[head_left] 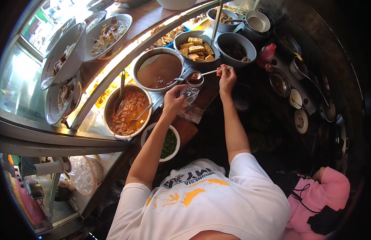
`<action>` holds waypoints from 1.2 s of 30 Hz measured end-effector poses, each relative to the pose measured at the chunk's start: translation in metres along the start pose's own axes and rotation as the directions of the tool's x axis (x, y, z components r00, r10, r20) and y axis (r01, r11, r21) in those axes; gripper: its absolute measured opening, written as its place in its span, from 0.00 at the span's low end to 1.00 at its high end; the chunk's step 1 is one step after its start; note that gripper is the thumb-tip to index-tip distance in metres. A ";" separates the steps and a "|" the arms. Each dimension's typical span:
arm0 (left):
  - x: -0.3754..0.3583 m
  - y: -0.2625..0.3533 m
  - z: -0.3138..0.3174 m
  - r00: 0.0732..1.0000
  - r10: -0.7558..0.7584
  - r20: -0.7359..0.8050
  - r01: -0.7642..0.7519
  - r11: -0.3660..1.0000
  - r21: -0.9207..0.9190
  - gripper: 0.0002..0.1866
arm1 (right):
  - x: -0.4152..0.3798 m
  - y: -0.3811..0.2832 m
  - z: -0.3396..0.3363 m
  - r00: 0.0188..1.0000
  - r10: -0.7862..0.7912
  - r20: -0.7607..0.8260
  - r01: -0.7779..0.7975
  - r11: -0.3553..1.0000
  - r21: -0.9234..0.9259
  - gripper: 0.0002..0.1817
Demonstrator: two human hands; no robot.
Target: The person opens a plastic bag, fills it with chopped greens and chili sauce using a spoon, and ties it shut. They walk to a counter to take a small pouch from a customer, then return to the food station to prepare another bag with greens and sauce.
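Observation:
My right hand (226,80) pinches the handle of a spoon (210,73). Its bowl sits over a small jar (194,83) with dark red-brown contents. My left hand (173,102) has its fingers curled at the edge of a clear plastic bag (190,95), just below the jar. Behind the jar stand a large pot of brown sauce (159,69) and a grey bowl of fried tofu or tempeh pieces (196,50). Left of my left hand is a pot of reddish food (127,114) with a spoon and a ladle in it.
A white bowl of chopped greens (169,144) lies under my left forearm. A grey bowl with dark food (236,48) stands behind my right hand. Plates of noodles (107,38) line the glass case at left. Pans (280,83) and a person in pink (319,192) are at right.

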State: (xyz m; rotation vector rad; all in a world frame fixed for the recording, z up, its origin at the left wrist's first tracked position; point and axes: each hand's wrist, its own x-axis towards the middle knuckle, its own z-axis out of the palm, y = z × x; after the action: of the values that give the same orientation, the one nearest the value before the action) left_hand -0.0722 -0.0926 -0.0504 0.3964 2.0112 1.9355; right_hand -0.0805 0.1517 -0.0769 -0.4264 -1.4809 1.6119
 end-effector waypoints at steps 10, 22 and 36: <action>0.009 0.015 0.006 0.999 -0.032 -0.038 0.031 0.999 -0.024 0.22 | -0.024 -0.098 0.003 0.983 -0.025 0.184 0.013 0.998 0.067 0.10; -0.022 0.046 -0.001 0.995 0.097 -0.020 -0.097 0.995 -0.033 0.19 | -0.020 -0.064 0.001 0.909 -0.134 0.394 0.173 0.983 -0.065 0.09; -0.270 0.144 -0.121 0.953 0.143 -0.269 -0.095 0.978 0.184 0.17 | -0.060 -0.094 0.011 0.803 -0.311 0.509 0.529 0.766 -0.366 0.14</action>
State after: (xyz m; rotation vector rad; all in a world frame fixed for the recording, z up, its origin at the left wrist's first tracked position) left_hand 0.1205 -0.3076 0.1069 0.3027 2.3952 1.9928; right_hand -0.0209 0.0893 -0.0056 0.0184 -2.1547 0.9658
